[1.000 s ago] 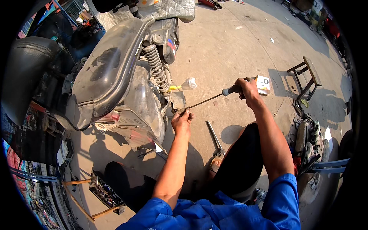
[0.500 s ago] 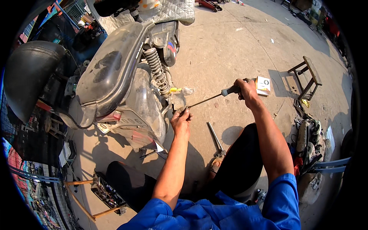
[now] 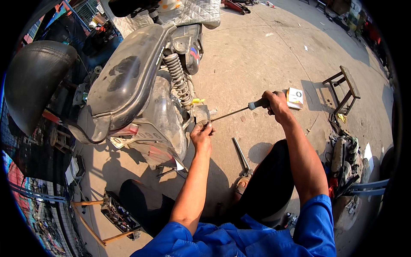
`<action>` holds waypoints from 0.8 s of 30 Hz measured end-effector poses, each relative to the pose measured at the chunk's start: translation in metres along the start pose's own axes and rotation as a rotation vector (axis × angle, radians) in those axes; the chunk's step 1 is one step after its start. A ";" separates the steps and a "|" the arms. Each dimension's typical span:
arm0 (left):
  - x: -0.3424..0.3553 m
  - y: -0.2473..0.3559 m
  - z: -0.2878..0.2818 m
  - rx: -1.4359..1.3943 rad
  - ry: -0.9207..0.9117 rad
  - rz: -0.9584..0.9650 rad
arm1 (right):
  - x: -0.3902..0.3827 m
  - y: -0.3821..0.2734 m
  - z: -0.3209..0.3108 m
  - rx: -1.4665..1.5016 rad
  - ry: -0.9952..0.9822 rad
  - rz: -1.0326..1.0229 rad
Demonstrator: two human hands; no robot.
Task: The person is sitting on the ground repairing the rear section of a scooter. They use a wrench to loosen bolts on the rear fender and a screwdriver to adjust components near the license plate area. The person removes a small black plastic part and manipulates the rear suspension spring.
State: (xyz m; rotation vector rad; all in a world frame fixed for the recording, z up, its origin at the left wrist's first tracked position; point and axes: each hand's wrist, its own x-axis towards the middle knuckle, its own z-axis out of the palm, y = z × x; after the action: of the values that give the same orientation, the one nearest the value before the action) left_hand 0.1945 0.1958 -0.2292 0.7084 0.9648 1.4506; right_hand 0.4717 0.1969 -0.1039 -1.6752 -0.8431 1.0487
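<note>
My right hand (image 3: 275, 102) is wrapped round the grey and black handle of a long screwdriver (image 3: 231, 115). Its thin shaft slants down to the left, ending at the fingertips of my left hand (image 3: 201, 135). Those fingers are pinched together around the tip, below a small grey metal plate (image 3: 201, 112) at the side of a dusty motorcycle (image 3: 122, 77). What they grip there is too small to make out. Just above the plate are a yellow piece (image 3: 198, 100) and the coil spring (image 3: 179, 81) of the rear shock absorber.
A metal bar tool (image 3: 242, 157) lies on the concrete near my foot. Right of my right hand sits a small white and orange box (image 3: 295, 98), then a wooden stool (image 3: 344, 88). Loose parts (image 3: 344, 158) are heaped at the right; a tool tray (image 3: 120, 214) stands lower left.
Both hands keep nearly the same places on the screwdriver and at its tip. The view has shifted slightly. A pale crumpled scrap beside the yellow piece no longer shows.
</note>
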 end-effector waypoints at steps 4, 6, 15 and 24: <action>0.000 0.002 0.000 0.010 -0.010 0.018 | 0.002 0.002 0.000 -0.044 -0.016 0.064; 0.001 0.002 0.000 0.017 -0.007 0.032 | 0.002 0.004 -0.001 -0.051 -0.031 0.083; 0.005 0.009 0.017 0.084 0.129 0.087 | 0.010 0.013 0.008 0.088 -0.140 0.147; 0.021 0.014 0.031 0.368 0.216 0.245 | 0.015 0.011 0.024 0.179 -0.109 0.186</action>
State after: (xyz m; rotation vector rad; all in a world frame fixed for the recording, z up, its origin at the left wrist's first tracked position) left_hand 0.2119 0.2215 -0.2048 0.9780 1.3720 1.6032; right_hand 0.4563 0.2151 -0.1227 -1.5777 -0.6495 1.3140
